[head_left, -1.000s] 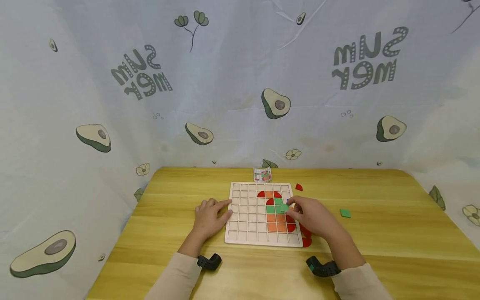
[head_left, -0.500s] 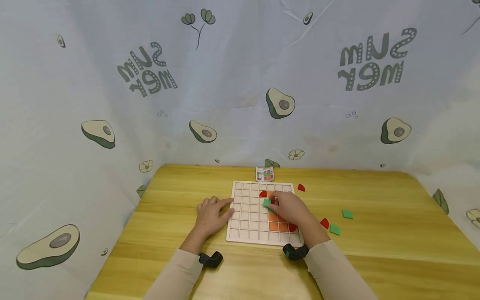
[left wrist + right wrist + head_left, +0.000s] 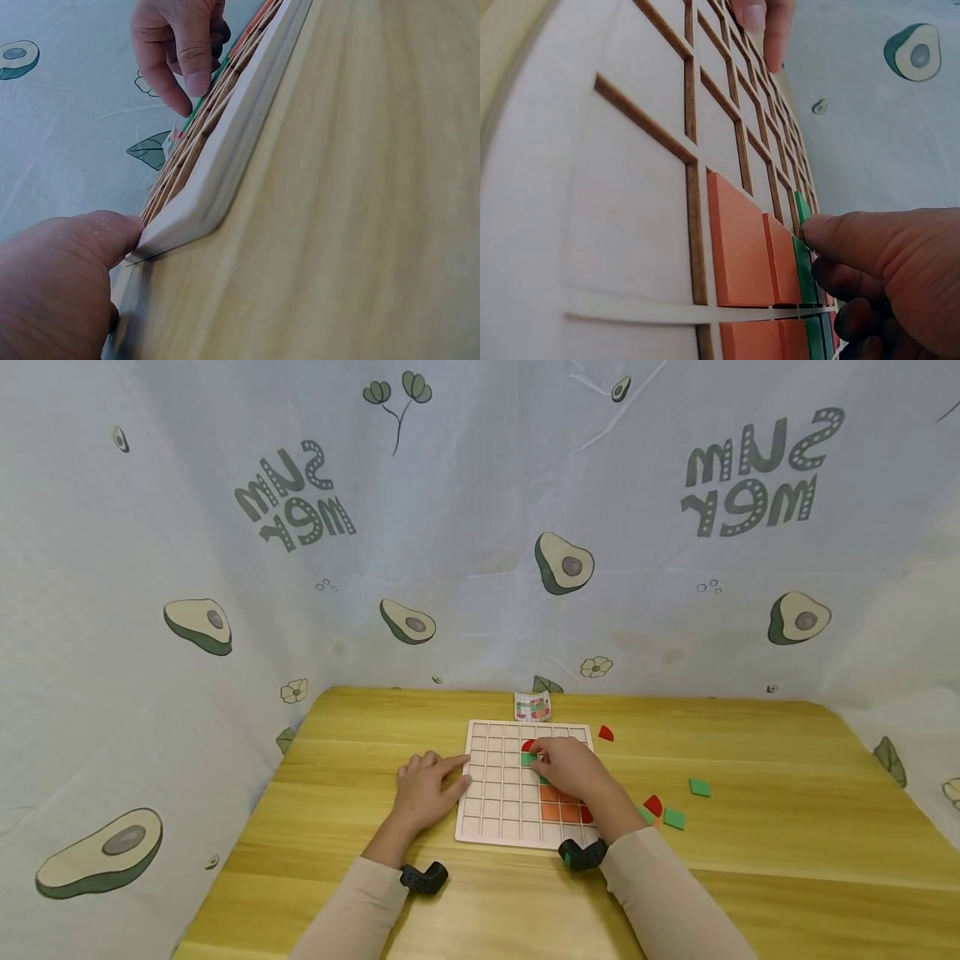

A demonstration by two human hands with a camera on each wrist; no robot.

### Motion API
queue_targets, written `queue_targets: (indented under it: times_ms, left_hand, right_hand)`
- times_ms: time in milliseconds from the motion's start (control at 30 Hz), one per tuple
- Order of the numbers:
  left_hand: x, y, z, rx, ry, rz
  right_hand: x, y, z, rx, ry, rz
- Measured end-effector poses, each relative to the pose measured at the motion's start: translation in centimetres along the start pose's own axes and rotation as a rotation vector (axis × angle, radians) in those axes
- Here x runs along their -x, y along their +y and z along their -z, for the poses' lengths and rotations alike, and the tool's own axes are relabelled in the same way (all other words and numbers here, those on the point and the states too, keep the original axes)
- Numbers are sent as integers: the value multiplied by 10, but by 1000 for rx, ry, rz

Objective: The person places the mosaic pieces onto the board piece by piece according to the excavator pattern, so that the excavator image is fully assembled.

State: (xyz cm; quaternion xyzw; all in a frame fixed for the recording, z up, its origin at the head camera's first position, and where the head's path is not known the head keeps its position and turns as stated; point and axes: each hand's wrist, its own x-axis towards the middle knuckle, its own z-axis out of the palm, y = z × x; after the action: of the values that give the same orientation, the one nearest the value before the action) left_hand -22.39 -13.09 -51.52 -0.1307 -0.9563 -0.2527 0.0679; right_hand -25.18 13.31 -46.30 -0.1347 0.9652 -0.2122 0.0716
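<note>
A pale wooden grid board (image 3: 498, 793) lies on the table, partly filled with coloured tiles. My right hand (image 3: 573, 770) is over its upper right part, thumb and fingertip at a green square tile (image 3: 528, 760) that sits in or just at a cell below a red quarter-circle tile (image 3: 528, 745). In the right wrist view the thumb touches this green tile (image 3: 802, 208) and the other fingers curl behind. My left hand (image 3: 422, 793) rests at the board's left edge, thumb and index finger touching it. Orange square tiles (image 3: 551, 811) fill cells near the right wrist; the hand hides others.
Loose pieces lie right of the board: a red quarter-circle (image 3: 606, 733), another red quarter-circle (image 3: 653, 805), green squares (image 3: 700, 787) and an orange bit partly under the sleeve. A small printed pattern card (image 3: 532, 706) stands behind the board. A patterned cloth (image 3: 480, 527) hangs behind the table.
My right hand has moved left across the board, carrying the green tile to a cell under the red quarter-circle. Loose tiles at the right came into sight. The left hand keeps its place.
</note>
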Motion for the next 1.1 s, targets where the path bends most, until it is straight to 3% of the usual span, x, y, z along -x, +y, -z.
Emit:
queue_targets:
  times_ms: [200,567,767,1100]
  left_hand:
    - [1,1,0,-6,-1,3]
    - [0,1,1,-4,7,3]
    - [-2,1,2,-5,10,2]
    - [-1,1,-1,-13,2,3]
  right_hand:
    - [9,8,7,-35,46,-8]
    - [49,45,38,-152,48,-185]
    - [76,80,56,-108,80,-147]
    - [121,164,75,-108,88,-217]
